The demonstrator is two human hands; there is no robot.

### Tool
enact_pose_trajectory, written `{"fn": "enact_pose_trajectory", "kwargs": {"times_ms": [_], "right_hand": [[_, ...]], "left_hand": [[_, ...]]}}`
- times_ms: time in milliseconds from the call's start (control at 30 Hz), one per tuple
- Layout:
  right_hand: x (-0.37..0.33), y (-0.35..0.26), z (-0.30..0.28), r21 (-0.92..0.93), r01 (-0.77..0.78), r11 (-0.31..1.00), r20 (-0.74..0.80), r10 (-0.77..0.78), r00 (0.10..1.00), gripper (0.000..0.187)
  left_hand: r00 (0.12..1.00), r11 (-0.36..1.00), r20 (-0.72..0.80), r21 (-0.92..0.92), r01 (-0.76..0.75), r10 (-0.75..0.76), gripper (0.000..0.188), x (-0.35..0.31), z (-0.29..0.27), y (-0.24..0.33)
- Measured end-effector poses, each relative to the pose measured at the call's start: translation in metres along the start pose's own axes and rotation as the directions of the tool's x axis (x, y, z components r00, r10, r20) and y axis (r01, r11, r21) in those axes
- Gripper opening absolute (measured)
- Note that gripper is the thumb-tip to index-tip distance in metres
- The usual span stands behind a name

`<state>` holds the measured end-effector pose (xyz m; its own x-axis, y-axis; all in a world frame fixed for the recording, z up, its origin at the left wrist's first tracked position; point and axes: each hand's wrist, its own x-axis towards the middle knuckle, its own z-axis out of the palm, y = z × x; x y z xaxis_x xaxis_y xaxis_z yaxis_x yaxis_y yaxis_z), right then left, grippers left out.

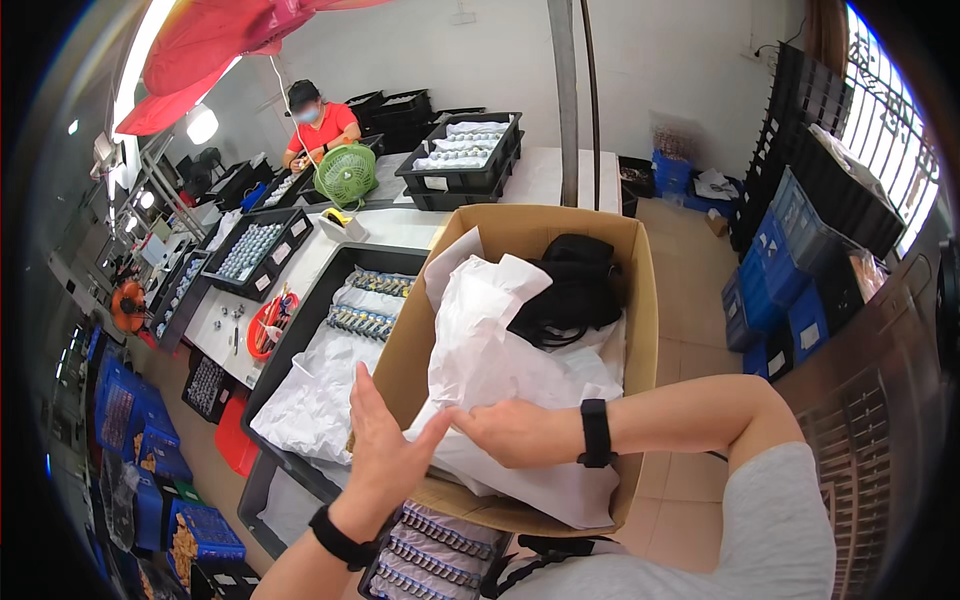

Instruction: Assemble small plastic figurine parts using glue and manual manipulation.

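Observation:
A cardboard box (642, 330) stands before me, holding crumpled white paper (490, 330) and a black fabric item (572, 290) that looks like a bag. Over the near left part of the box, my right hand (510, 432) is closed, its fingers pinching the white paper. My left hand (388, 450) is at the box's left edge with its fingers stretched out and nothing in it. Its thumb reaches to the right hand's fingertips. Both wrists wear black bands. Left of the box, a black tray (262, 420) holds white paper and rows of small metallic parts (365, 322).
Below the box is another tray of parts (430, 555). A red basket of tools (268, 325), a green fan (345, 175) and black crates (450, 185) sit on the benches. A person in red (325, 125) works beyond. Blue bins (780, 270) are stacked at right.

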<state>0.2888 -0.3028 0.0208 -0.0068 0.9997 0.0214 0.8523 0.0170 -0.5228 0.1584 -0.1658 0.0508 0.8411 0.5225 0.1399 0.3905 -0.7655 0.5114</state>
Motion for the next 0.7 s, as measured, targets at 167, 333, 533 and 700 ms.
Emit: {"fn": "enact_pose_trajectory", "kwargs": {"times_ms": [167, 333, 533, 700], "right_hand": [[0.019, -0.002, 0.013, 0.163, 0.109, 0.981, -0.011, -0.109, 0.994, 0.042], [0.011, 0.006, -0.028, 0.076, 0.325, 0.943, 0.183, -0.333, 0.925, 0.023], [0.014, 0.155, -0.146, 0.222, -0.136, 0.966, -0.356, 0.210, 0.911, 0.037], [0.005, 0.232, -0.119, -0.449, -0.468, 0.761, -0.163, 0.445, 0.880, 0.105]], "left_hand": [[0.835, 0.794, 0.420, -0.334, 0.507, -0.356, 0.100, 0.041, -0.006, 0.025], [0.865, 0.962, 0.492, -0.175, 0.209, -0.098, 0.032, 0.049, 0.035, -0.022], [0.752, 0.842, 0.589, -0.211, 0.496, -0.295, 0.079, 0.027, 0.042, -0.012], [0.808, 0.884, 0.569, -0.284, 0.372, -0.157, 0.097, 0.026, 0.064, -0.023]]}}
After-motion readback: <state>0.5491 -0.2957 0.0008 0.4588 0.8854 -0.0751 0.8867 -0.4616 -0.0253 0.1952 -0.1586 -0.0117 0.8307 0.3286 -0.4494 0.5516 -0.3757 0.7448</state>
